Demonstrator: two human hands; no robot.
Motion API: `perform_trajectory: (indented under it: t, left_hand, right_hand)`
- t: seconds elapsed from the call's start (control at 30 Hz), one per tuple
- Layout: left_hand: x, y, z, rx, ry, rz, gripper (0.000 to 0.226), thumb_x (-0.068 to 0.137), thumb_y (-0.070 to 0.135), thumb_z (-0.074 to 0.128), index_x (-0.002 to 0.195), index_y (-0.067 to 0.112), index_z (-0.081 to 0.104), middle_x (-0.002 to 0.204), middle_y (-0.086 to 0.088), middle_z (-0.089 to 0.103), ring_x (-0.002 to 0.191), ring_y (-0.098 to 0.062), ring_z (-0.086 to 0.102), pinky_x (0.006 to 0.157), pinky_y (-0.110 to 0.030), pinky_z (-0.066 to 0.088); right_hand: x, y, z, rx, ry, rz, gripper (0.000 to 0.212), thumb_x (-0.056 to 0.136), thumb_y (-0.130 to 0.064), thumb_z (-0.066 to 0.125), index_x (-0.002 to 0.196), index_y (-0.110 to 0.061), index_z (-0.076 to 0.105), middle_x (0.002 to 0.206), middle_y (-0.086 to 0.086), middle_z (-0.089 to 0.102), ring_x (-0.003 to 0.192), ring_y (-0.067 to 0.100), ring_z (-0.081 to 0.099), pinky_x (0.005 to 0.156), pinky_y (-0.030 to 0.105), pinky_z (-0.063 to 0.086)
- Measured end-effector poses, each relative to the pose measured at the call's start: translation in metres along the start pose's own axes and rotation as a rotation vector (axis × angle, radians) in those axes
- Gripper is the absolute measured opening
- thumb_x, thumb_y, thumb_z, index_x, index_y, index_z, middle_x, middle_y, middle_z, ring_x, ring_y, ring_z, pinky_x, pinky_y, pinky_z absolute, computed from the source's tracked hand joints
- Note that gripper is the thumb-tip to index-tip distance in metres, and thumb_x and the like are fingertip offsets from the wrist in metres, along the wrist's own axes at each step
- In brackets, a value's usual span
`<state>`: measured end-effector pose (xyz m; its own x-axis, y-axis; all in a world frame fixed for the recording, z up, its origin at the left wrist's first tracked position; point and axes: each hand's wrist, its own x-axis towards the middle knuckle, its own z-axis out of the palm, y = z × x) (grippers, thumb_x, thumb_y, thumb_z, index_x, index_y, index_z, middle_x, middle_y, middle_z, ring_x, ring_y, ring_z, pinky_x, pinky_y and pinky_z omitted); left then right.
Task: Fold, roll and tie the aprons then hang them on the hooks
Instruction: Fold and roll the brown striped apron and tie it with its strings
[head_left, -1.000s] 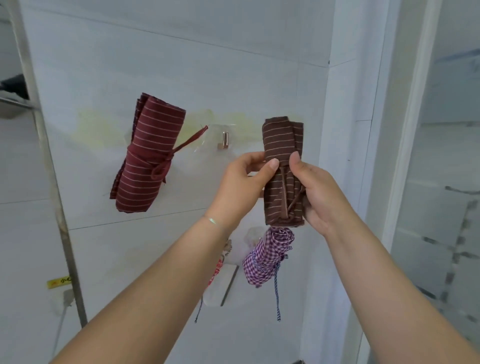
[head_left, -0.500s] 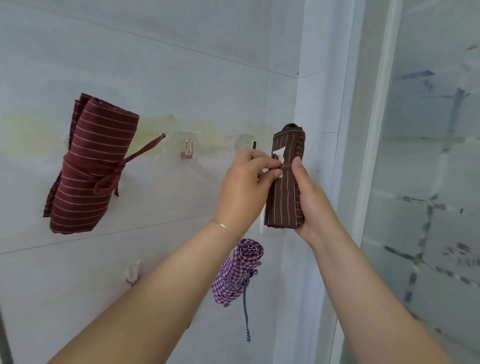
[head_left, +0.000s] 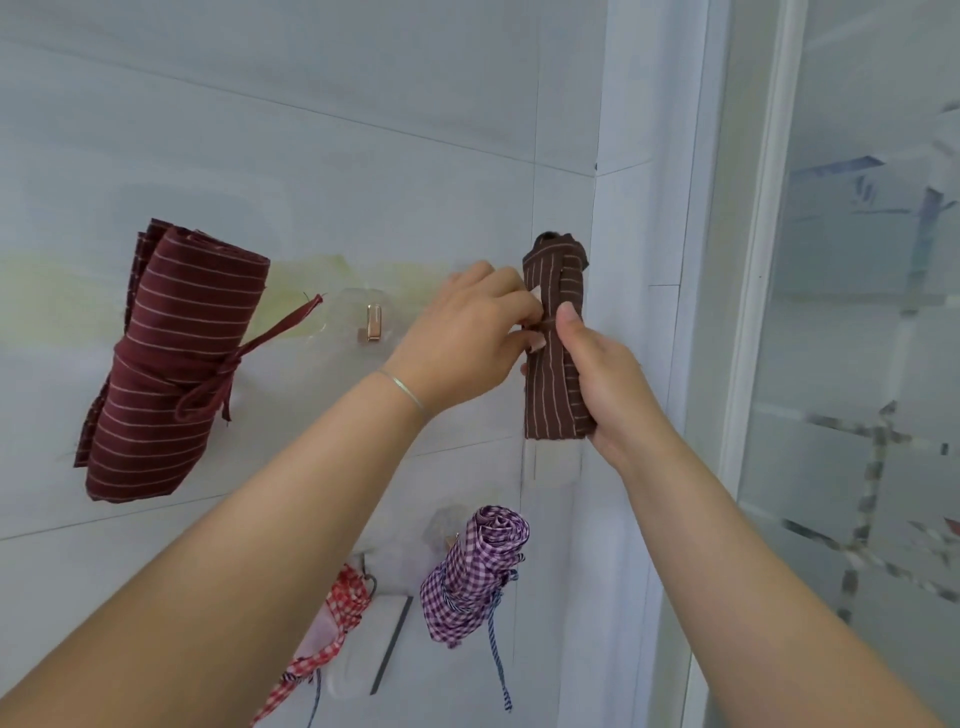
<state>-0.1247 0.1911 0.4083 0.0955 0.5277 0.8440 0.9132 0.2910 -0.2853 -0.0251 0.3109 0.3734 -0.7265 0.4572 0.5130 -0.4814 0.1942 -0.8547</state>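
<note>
1. Head view: counted four rolled aprons on the white tiled wall (head_left: 311, 130): maroon roll (head_left: 171, 374) hanging at left, brown roll (head_left: 553, 364) upright near the wall corner, purple check roll (head_left: 470, 577) below it, red check roll (head_left: 337, 608) lower left, partly hidden by the forearm.
2. Counted one bare hook (head_left: 373, 322) between the maroon and brown rolls.
3. Counted two hands, one thin bracelet (head_left: 402, 387) on the left wrist.
4. Right hand (head_left: 602, 384) clamped round the brown roll's lower half, thumb up its front.
5. Left hand (head_left: 467, 338) pinching the tie at the roll's middle, fingers curled.
6. Against half a second earlier: same grips kept; view swung left and down, so the red check roll appeared.
</note>
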Motion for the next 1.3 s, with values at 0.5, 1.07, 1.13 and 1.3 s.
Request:
perform_trajectory:
  t: [0.5,1.07,1.13,1.3]
  left_hand:
    - [0.03,-0.04,0.014,0.43,0.153,0.042,0.008,0.075,0.018,0.059,0.07,0.021,0.065,0.076,0.002,0.057,0.078,-0.029,0.054,0.085,-0.035,0.028]
    - [0.009,-0.038,0.029,0.314,0.214,-0.08,0.012,0.068,0.011,0.061,0.065,0.019,0.069,0.064,0.004,0.062,0.071,-0.029,0.057,0.095,-0.033,0.029]
    - [0.005,-0.039,0.032,0.315,0.229,-0.084,0.011,0.07,0.012,0.063,0.067,0.02,0.07,0.065,0.004,0.063,0.075,-0.028,0.059,0.102,-0.037,0.028]
    - [0.001,-0.038,0.032,0.332,0.228,-0.08,0.009,0.074,0.018,0.065,0.068,0.02,0.071,0.07,0.005,0.063,0.08,-0.028,0.06,0.106,-0.04,0.025]
  right_hand:
    - [0.056,0.014,0.022,0.073,0.078,-0.216,0.026,0.092,-0.022,0.064,0.116,-0.013,0.063,0.101,0.006,0.071,0.091,0.019,0.069,0.083,0.034,0.056]
    - [0.056,0.033,0.039,-0.45,0.149,-0.359,0.059,0.073,-0.012,0.061,0.129,-0.019,0.045,0.104,0.005,0.059,0.088,0.017,0.06,0.073,0.033,0.053]
    - [0.055,0.043,0.043,-0.445,0.201,-0.365,0.062,0.076,-0.014,0.061,0.134,-0.019,0.041,0.108,0.005,0.057,0.092,0.017,0.059,0.075,0.031,0.051]
    - [0.054,0.044,0.05,-0.516,0.34,-0.298,0.049,0.083,-0.023,0.061,0.127,-0.017,0.041,0.11,0.004,0.058,0.089,0.024,0.059,0.073,0.042,0.052]
